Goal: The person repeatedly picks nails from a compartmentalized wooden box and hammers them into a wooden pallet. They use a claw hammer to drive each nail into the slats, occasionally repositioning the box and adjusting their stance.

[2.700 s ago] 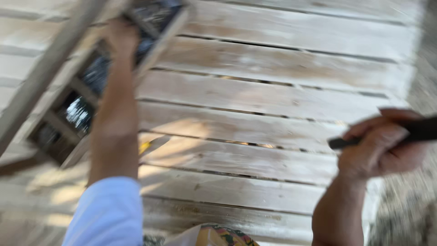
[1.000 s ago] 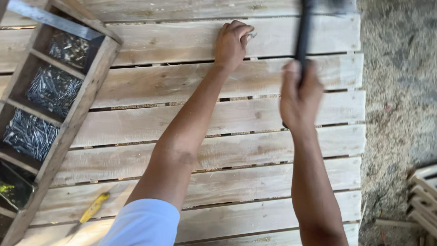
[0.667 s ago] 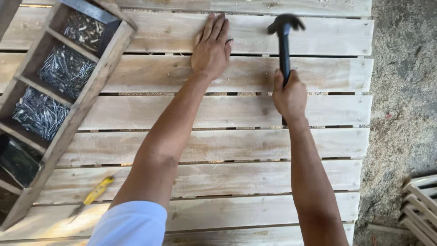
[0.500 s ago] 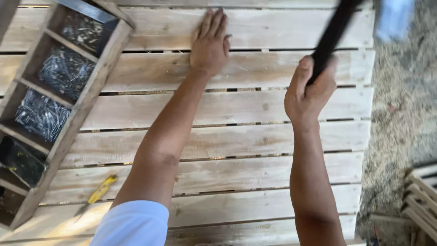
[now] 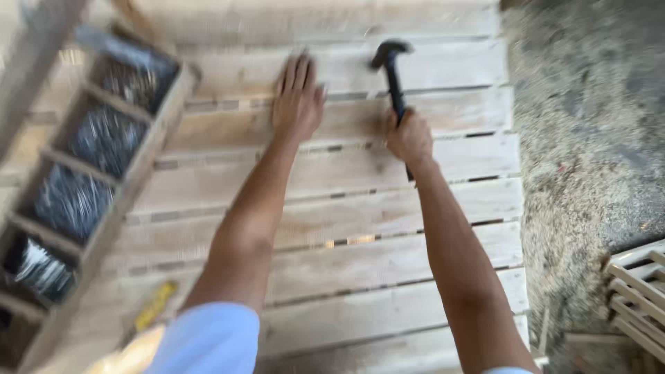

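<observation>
Head view, blurred by motion, shows the right hand (image 5: 410, 136) wrapped tight around the dark handle of a hammer (image 5: 392, 73), fingers closed on it. About 0.5 s ago the hammer was raised high and tilted off toward the upper right; now its head is down low over a far plank of the wooden pallet (image 5: 360, 256), just right of the left hand (image 5: 298, 97). That reads as 1 swing just brought down, though the blur hides whether the head touches the wood and no nail can be made out under it. The left hand lies flat on the same plank, fingers spread wide and holding nothing, in much the same spot as 0.5 s ago, so it seems to be steadying the board rather than pinching a nail. On the left, a wooden tray (image 5: 104, 201) with several compartments of grey nails rests at an angle on the pallet, well apart from both hands. A yellow-handled tool (image 5: 156, 305) lies on a near plank beside the left arm. Gravelly ground (image 5: 582, 159) lies to the right of the pallet.
</observation>
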